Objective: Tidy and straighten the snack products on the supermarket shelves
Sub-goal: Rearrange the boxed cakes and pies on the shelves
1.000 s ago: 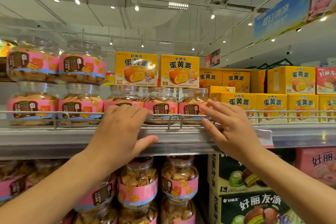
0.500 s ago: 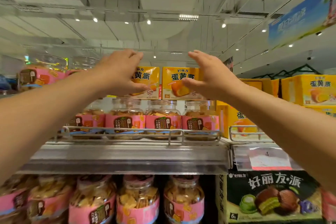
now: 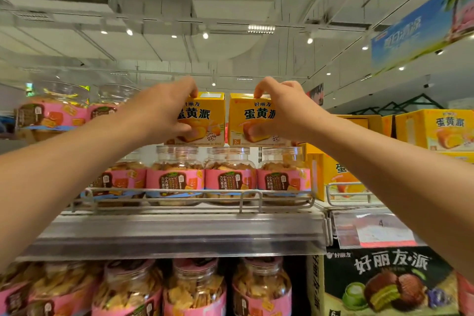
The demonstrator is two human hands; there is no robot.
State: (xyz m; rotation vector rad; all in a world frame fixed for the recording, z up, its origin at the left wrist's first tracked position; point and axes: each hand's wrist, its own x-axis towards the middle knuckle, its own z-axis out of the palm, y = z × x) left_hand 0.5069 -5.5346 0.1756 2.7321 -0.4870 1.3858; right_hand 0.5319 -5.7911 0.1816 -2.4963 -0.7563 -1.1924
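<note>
Two yellow snack boxes stand side by side on top of the clear jars on the upper shelf, nearly touching, their printed fronts facing out. The left hand (image 3: 164,108) grips the left yellow box (image 3: 205,120), fingers curled over its top edge and the thumb pressed against the front near the bottom. The right hand (image 3: 279,108) grips the right yellow box (image 3: 246,115) the same way, fingertips hooked on the top edge and the thumb flat on the front low down. Beneath them a row of pink-labelled jars (image 3: 177,174) sits behind the wire rail (image 3: 251,194) at the front of the shelf (image 3: 179,233). To the right stand more yellow boxes (image 3: 436,128), stacked in two tiers. On the shelf below are more pink-labelled jars of biscuits (image 3: 195,290) and, just beside them to the right, a dark box (image 3: 384,282) picturing chocolate pies.
</note>
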